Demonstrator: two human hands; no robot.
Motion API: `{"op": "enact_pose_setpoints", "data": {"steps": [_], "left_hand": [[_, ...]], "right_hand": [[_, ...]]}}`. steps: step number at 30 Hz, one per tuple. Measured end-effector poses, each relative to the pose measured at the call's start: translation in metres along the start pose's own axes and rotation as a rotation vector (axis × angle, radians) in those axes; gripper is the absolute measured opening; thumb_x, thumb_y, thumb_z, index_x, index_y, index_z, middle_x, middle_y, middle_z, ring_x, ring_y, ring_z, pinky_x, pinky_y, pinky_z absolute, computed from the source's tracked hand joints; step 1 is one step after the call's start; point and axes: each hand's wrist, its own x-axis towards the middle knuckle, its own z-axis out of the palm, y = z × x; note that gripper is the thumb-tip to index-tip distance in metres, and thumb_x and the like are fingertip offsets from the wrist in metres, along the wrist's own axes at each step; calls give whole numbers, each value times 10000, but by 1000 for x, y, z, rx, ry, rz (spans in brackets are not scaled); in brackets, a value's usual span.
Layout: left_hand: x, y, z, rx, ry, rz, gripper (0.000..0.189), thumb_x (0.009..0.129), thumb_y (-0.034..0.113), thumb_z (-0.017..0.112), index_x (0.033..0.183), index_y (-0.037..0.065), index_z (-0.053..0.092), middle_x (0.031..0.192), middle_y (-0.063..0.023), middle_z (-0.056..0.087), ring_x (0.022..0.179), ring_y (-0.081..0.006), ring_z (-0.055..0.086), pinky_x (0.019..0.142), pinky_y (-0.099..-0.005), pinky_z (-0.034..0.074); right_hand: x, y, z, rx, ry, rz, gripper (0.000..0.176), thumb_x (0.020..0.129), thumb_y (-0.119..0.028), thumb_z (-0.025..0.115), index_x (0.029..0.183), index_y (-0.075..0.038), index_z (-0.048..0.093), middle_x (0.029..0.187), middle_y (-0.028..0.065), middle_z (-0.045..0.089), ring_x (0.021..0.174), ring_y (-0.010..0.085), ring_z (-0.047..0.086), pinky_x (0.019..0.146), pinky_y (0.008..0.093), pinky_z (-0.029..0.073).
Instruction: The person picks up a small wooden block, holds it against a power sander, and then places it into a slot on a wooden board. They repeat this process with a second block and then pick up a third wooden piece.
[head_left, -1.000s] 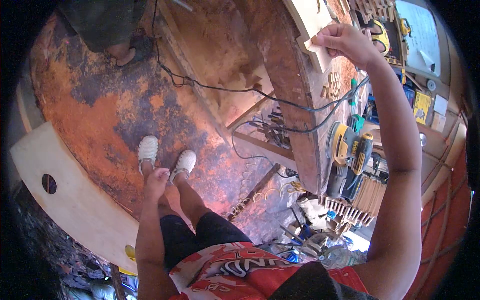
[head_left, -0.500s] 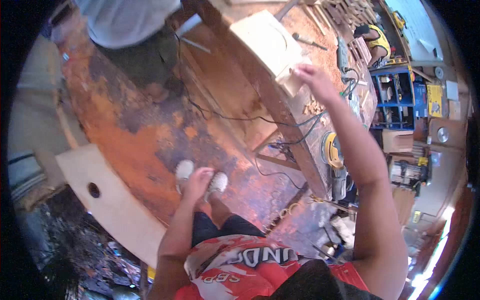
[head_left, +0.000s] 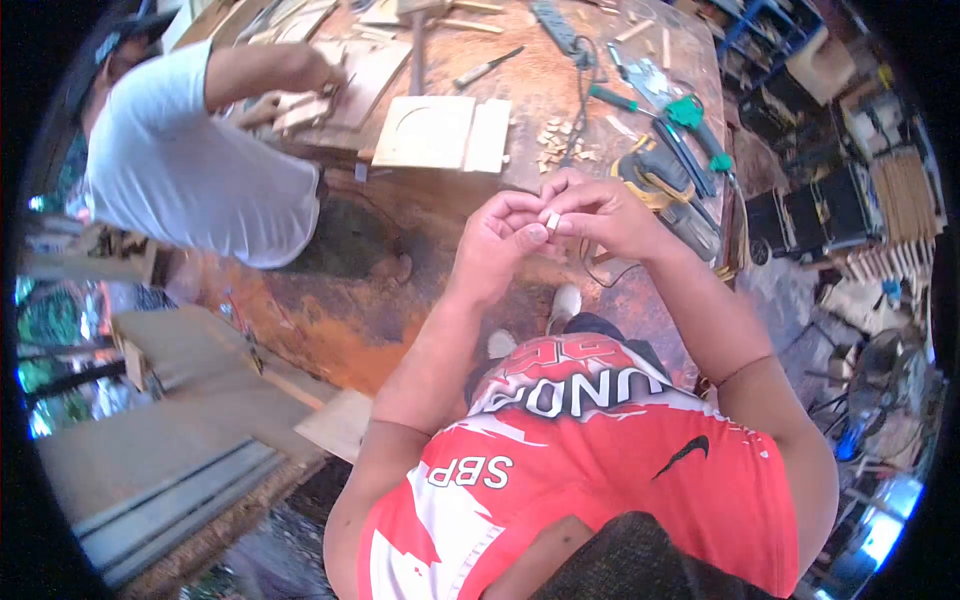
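A small pale wood piece [head_left: 553, 221] is pinched between the fingertips of both hands in front of my body. My left hand [head_left: 496, 243] has its fingers curled in, with the thumb against the piece. From the other side, my right hand [head_left: 607, 215] grips it between thumb and forefinger. Just beyond, a flat wooden panel [head_left: 402, 135] with a round outline lies at the bench edge. A narrower wood strip [head_left: 487, 137] sits against its right side. Near the right hand is a pile of small wood pieces [head_left: 562, 146].
A yellow and black sander [head_left: 652, 172] and a green-handled tool [head_left: 690, 112] lie on the workbench [head_left: 530, 95]. Behind them is a power strip [head_left: 560, 32]; a chisel-like tool [head_left: 487, 68] is beyond the panel. At left, a co-worker in a white shirt [head_left: 200, 180] handles wood.
My right hand has left the wood at the bench edge and come in toward my body. My left hand has risen from my side to meet it. The view has turned.
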Motion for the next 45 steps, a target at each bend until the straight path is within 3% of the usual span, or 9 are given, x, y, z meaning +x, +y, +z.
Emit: {"op": "enact_pose_setpoints", "data": {"steps": [4,8,11,15,21,31,36,41,45], "left_hand": [[48,-8,21,-21,22,-65,352,828,31,710,1136,8,542,1007,-109,664,890,-160,655,758,-288,558],[97,-26,42,120,139,-7,374,832,15,702,1173,-15,552,937,-83,648,797,-141,619,744,-277,525],[125,-44,43,254,230,-69,299,849,6,682,1132,-23,592,930,-80,652,807,-148,624,760,-291,523],[155,-54,46,264,294,-81,202,889,16,638,1088,-16,619,933,-78,658,821,-159,637,786,-303,526],[193,-51,20,320,312,-99,166,923,40,594,1080,-12,603,942,-81,656,840,-160,643,791,-294,532],[249,-39,-75,361,118,-191,142,941,69,592,1080,39,588,934,-46,636,829,-123,614,751,-271,519],[259,-59,-147,799,56,79,179,912,72,597,1079,11,622,938,-61,653,852,-150,619,798,-288,513],[247,-65,-174,832,147,103,173,905,71,556,1048,16,635,940,-135,668,848,-204,635,794,-329,507],[252,-78,-180,751,193,112,181,879,88,583,1036,14,632,910,-129,669,827,-196,641,754,-330,510]], "right_hand": [[-9,7,-51,-83,15,-20,210,830,-121,718,1028,-52,730,1005,74,651,953,158,598,821,289,477],[-18,3,-108,-478,142,-124,350,825,-164,712,1164,-87,675,1071,124,644,1027,274,601,906,365,472],[-32,41,-170,-1240,441,27,604,784,-250,743,1323,-115,508,1275,174,543,1168,360,518,1007,437,413],[-42,74,-194,-1110,196,265,824,725,-371,779,1417,-160,383,1281,185,509,1195,380,503,995,440,434],[-20,56,-184,-1172,87,491,731,688,-273,785,1325,-130,456,1280,215,465,1142,399,532,905,508,491],[-26,3,-169,-911,659,182,612,637,-130,745,1209,-76,533,1124,150,549,1095,332,540,982,380,423],[-7,33,-141,-1179,702,470,603,653,-157,744,1222,-125,548,1148,145,547,1074,350,560,910,418,475],[2,69,-130,-1225,696,767,637,659,-176,749,1259,-147,536,1159,147,546,1079,362,556,900,454,474],[-1,85,-131,-1280,728,700,666,677,-175,750,1302,-140,519,1163,169,557,1102,367,549,932,454,454]]}}
